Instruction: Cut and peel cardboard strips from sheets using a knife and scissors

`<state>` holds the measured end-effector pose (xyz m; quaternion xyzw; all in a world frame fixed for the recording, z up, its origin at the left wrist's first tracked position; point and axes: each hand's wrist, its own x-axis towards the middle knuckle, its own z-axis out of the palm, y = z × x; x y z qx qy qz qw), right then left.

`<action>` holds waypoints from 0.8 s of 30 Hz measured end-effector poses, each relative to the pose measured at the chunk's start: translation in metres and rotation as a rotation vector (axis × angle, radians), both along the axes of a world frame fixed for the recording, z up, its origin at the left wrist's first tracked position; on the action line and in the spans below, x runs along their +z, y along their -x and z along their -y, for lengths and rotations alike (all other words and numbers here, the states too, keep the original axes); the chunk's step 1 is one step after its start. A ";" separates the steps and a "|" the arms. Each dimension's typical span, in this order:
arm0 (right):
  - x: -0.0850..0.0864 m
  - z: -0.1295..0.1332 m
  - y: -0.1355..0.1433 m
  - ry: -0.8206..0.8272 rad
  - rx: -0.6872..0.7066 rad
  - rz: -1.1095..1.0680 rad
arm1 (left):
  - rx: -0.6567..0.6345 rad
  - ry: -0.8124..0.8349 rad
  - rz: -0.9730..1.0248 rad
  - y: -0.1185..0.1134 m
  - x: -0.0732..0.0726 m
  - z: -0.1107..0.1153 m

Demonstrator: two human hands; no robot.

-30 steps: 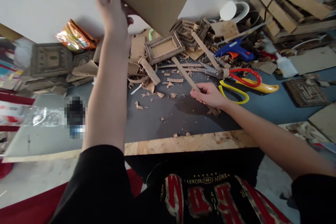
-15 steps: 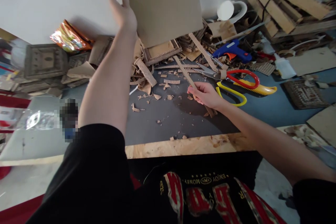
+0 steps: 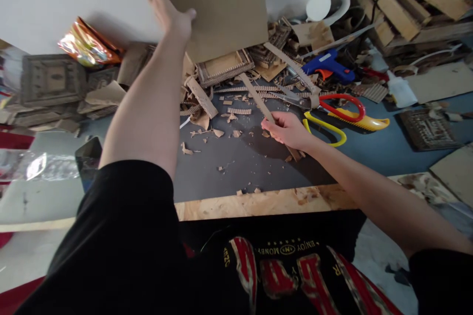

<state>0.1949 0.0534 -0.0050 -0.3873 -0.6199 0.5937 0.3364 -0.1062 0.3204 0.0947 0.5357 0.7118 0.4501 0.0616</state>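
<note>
My left hand [image 3: 170, 15] is raised at the left edge of a large flat cardboard sheet [image 3: 218, 5] standing upright by the wall. Its fingers are stretched out and the thumb is spread across the sheet's front, touching it. My right hand [image 3: 284, 130] is closed around a long narrow cardboard strip [image 3: 254, 94], which slants over the dark work mat [image 3: 207, 172]. Scissors [image 3: 342, 118] with one red and one yellow handle lie just beyond that hand. Small torn cardboard scraps [image 3: 231, 117] are scattered to its left.
A blue glue gun [image 3: 328, 66], a yellow-handled tool [image 3: 369, 122] and a white glue bottle [image 3: 401, 89] lie at right. Cardboard frames [image 3: 225, 68] are heaped behind the mat. A shiny orange packet [image 3: 88, 44] sits back left; stacked cardboard pieces [image 3: 410, 5] rise back right.
My left hand has opened from a curled hold on the sheet's edge, and the sheet has shifted left. My right hand keeps the cardboard strip in nearly the same place.
</note>
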 end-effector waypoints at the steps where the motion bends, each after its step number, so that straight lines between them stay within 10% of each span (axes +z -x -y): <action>1: 0.000 0.000 0.001 -0.004 -0.003 -0.001 | 0.170 0.077 0.086 -0.006 -0.003 0.008; 8: 0.002 -0.002 0.002 0.035 0.009 -0.043 | 0.239 0.195 0.044 -0.045 -0.019 0.063; 13: 0.003 -0.001 -0.001 -0.001 0.029 -0.045 | -0.026 0.266 -0.060 -0.051 -0.038 0.090; 18: 0.004 -0.003 -0.005 0.078 0.094 -0.251 | -0.266 -0.061 0.051 -0.045 -0.069 0.120; 24: 0.010 -0.001 -0.008 0.105 0.126 -0.246 | -0.712 0.033 0.185 -0.075 -0.079 0.217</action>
